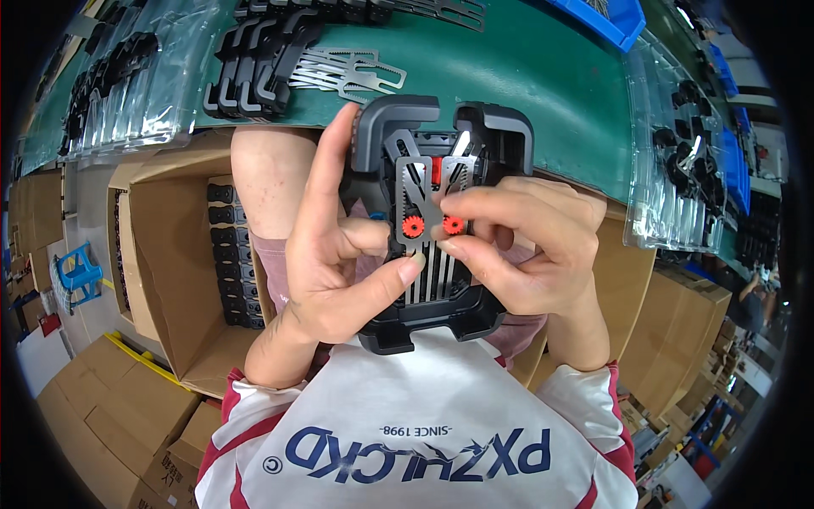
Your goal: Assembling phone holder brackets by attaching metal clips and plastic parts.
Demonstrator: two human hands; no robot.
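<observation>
While the black plastic bracket is held at the green counter's near edge, the right-hand red toothed gear could be unseated if nudged by the right grip (pinch can't be confirmed); tipping could be caused by the left grip being spread.

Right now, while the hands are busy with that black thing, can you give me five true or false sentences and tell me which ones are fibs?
1. The left hand touches the black holder. True.
2. The right hand is right by a little gear. True.
3. Both little gears are green. False: they are red.
4. Silver metal pieces lie on the green table. True.
5. The blue stool is on the picture's right side. False: the blue stool is on the left.
</observation>
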